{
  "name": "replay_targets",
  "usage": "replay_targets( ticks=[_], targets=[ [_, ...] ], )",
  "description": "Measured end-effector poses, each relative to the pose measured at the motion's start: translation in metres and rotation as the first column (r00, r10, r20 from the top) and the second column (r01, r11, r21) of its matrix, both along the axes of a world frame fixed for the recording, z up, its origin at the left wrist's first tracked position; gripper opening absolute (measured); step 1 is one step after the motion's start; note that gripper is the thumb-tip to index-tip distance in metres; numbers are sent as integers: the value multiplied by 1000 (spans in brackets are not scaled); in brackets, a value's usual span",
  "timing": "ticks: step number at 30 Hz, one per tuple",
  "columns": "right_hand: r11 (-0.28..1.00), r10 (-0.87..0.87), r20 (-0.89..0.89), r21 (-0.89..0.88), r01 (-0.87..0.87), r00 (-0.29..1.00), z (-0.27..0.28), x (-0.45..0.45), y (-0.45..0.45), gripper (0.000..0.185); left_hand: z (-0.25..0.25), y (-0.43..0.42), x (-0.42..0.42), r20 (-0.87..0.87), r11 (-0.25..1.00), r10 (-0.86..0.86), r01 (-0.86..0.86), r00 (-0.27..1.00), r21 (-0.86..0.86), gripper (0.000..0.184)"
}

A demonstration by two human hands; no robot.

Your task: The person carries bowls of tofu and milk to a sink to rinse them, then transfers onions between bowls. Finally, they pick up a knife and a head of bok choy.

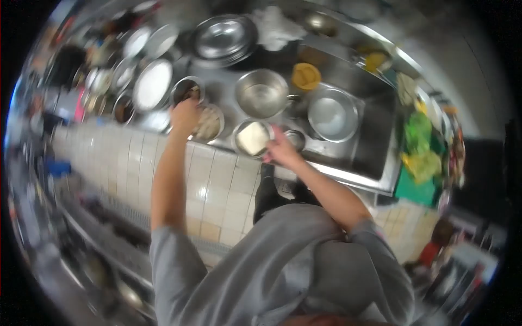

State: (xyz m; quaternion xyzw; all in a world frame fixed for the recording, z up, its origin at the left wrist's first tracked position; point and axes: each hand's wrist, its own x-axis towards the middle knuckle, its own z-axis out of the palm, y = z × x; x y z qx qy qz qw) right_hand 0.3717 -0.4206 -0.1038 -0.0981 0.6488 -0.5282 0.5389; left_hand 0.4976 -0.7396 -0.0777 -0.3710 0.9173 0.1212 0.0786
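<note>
My left hand is at the near rim of a small metal bowl with dark contents; its blurred fingers look closed on that rim. Right beside it stands a metal bowl of pale beige pieces, partly behind the hand. My right hand grips the right side of another metal bowl, which holds a pale, creamy-white block. A small metal cup is just right of my right hand. Farther back is a wide, shiny metal bowl.
A steel sink at right holds a metal basin, with a yellow round item nearby. Stacked metal trays and a white cloth lie at the back. Several bowls and a white-filled dish crowd the left. Tiles lie below the counter edge.
</note>
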Motion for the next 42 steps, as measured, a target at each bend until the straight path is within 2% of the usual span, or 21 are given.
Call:
replay_targets(
  ticks=[4,8,9,11,12,13,14,16,17,20,21,22,26,28,30,31,33,34,37,41,42],
  targets=[
    [980,31,140,-197,-3,990,-6,-1,-10,72,11,-7,-6,-67,998,-33,29,997,-49,28],
    [983,82,-152,-152,-105,985,31,-22,40,69,-7,-27,1,-198,984,-169,177,966,23,34],
    [988,39,-172,-141,-64,984,33,-32,64,64,-13,-36,5,-237,973,-196,218,951,70,38],
    [991,-72,-211,-125,46,975,28,-44,113,60,-8,-44,7,-148,961,-251,265,956,82,43],
    [969,-210,-250,-178,169,945,23,-48,146,53,49,4,-3,-259,940,-199,259,945,222,46],
    [930,-348,-293,-230,288,890,20,-53,183,46,43,-15,-3,-203,921,-314,349,928,175,46],
    [905,-417,-318,-229,357,852,19,-54,221,46,7,-52,12,-267,953,-284,302,921,28,44],
    [710,-703,-208,-265,653,680,14,-44,282,39,6,-74,14,-328,903,-400,307,856,-300,44],
    [638,-770,-230,-268,722,595,16,-38,316,36,78,12,-8,-425,972,-164,74,890,-221,44],
    [284,-959,-88,-256,924,271,12,-3,400,34,129,108,-48,-582,941,-289,115,760,-317,35],
    [159,-987,-3,-211,964,162,3,7,431,34,152,163,-68,-626,983,-184,129,758,-133,36],
    [144,-989,7,-225,964,149,-7,20,455,34,151,199,-81,-738,954,-243,292,630,-65,37],
    [3,-995,100,-94,996,13,-35,81,541,35,154,343,-136,-677,841,-408,540,613,-18,37],
    [-27,-992,126,-81,996,-17,-43,101,582,36,160,413,-147,-528,750,-567,661,632,-14,37],
    [-196,-967,164,13,981,-195,-50,116,624,33,146,454,-155,-395,708,-603,693,694,137,40],
    [-185,-968,172,11,983,-184,-55,123,644,33,140,471,-157,-269,722,-632,678,727,137,42],
    [-304,-941,140,50,952,-308,-65,129,681,33,134,494,-164,-80,637,-726,712,683,294,46],
    [-297,-942,145,51,953,-302,-66,127,696,33,131,504,-170,13,602,-761,699,649,385,48],
    [-393,-914,100,28,919,-394,-65,117,733,36,135,554,-206,116,588,-777,646,619,486,49],
    [-437,-898,66,-28,899,-434,-45,81,768,38,130,612,-275,31,520,-816,711,577,474,47],
    [-437,-899,54,-22,899,-435,-36,70,777,38,120,621,-290,-71,488,-813,742,579,460,46]
  ],
)
